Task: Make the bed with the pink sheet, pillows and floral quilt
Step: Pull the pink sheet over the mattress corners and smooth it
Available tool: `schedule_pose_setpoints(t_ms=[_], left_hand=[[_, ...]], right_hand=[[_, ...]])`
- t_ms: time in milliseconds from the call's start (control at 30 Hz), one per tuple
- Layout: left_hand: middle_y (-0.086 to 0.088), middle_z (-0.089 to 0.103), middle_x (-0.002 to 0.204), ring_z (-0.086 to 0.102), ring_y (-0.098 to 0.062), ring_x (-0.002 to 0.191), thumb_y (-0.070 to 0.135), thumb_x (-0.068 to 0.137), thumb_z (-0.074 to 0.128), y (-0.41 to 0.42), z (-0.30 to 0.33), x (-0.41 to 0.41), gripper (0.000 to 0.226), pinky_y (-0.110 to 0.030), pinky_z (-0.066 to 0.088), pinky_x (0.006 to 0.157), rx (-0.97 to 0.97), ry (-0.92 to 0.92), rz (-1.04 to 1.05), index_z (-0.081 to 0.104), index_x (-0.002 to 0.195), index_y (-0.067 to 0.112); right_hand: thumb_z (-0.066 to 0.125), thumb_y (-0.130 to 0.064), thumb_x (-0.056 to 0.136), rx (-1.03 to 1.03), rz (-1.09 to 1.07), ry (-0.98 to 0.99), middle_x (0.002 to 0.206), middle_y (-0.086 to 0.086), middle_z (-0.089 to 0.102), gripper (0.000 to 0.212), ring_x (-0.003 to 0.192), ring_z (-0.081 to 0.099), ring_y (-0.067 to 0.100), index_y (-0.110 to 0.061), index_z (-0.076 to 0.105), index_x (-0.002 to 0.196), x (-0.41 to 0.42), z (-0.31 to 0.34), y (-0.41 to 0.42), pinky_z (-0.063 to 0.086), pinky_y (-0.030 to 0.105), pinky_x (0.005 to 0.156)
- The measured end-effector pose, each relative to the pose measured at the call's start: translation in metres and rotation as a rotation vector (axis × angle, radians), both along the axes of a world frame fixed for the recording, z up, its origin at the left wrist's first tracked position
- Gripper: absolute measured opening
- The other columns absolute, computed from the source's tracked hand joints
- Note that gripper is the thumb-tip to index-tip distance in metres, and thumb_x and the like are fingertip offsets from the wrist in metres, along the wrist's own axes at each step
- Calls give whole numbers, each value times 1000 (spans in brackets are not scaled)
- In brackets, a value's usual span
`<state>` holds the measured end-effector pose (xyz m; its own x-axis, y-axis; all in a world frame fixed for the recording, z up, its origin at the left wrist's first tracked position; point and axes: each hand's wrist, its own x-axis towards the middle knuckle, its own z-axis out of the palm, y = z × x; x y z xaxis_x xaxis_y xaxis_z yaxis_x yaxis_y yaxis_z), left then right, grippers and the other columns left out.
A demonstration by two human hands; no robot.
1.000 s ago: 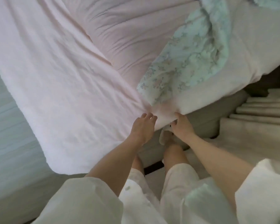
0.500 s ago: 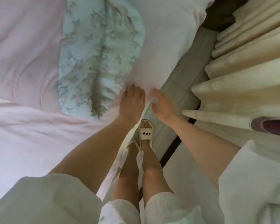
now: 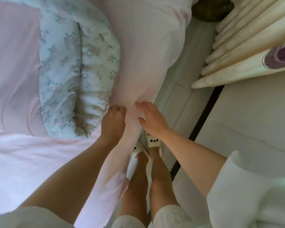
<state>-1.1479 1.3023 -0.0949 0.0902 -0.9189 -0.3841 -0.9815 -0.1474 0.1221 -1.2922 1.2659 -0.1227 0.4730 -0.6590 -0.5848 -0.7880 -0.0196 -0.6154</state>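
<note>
The pink sheet [image 3: 143, 51] covers the bed and hangs over its right edge. A floral quilt [image 3: 76, 76], pale blue with pink flowers, lies bunched in a roll on the sheet. My left hand [image 3: 113, 120] sits just right of the quilt's end, fingers curled down into the pink sheet. My right hand [image 3: 152, 118] rests close beside it at the bed's edge, fingers spread and fairly straight on the sheet. No pillow is clearly visible.
My feet in white slippers [image 3: 153, 142] stand on the pale tiled floor [image 3: 183, 83] beside the bed. Cream curtain folds [image 3: 247, 46] hang at the right, above a dark strip [image 3: 202, 117] and a pale surface [image 3: 253, 112].
The view swung right along the bed edge. My left hand's fingers have curled into the sheet, and my right hand has come onto the sheet beside it.
</note>
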Motion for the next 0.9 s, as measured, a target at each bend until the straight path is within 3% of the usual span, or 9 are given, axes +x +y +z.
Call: schedule_pose_setpoints(t_ms=[100,200,333,533,700,900], left_hand=[[-21,64,75,61,-38,71,-17,72,59,4,7,1,18,-34,46,51,-3,40,64,69,80,-3],[-23,63,77,61,-39,71,-17,74,57,3,13,0,17,-36,48,54,-21,72,52,69,78,-5],[-15,62,76,60,-34,70,-14,72,63,1,17,8,18,-28,39,47,-12,62,-5,69,76,3],[-10,59,62,59,-30,58,-19,57,70,2,19,9,25,-21,33,40,48,12,-81,65,64,5],[-12,60,69,57,-31,68,-19,68,60,13,21,10,22,-26,32,45,45,41,-35,63,75,3],[-12,59,66,59,-31,61,-24,50,66,9,31,10,35,-22,34,38,7,8,-109,66,72,3]], right_hand=[[49,-22,94,-76,100,29,148,6,29,54,137,26,25,-24,30,145,6,5,4,36,41,108],[50,-23,94,-116,87,19,140,6,38,45,132,32,24,-22,42,138,13,7,8,36,39,105],[42,-20,97,-254,22,-19,119,7,55,26,117,46,25,-14,62,113,17,8,4,36,35,94],[37,-13,98,-217,51,-42,110,3,63,27,106,54,22,-13,63,106,11,11,9,36,34,93],[39,-12,96,-243,87,-34,104,7,63,21,102,53,24,-9,60,101,11,15,15,34,31,92],[61,-9,84,-480,57,-20,87,3,63,4,82,60,21,-13,61,85,10,19,21,48,29,75]])
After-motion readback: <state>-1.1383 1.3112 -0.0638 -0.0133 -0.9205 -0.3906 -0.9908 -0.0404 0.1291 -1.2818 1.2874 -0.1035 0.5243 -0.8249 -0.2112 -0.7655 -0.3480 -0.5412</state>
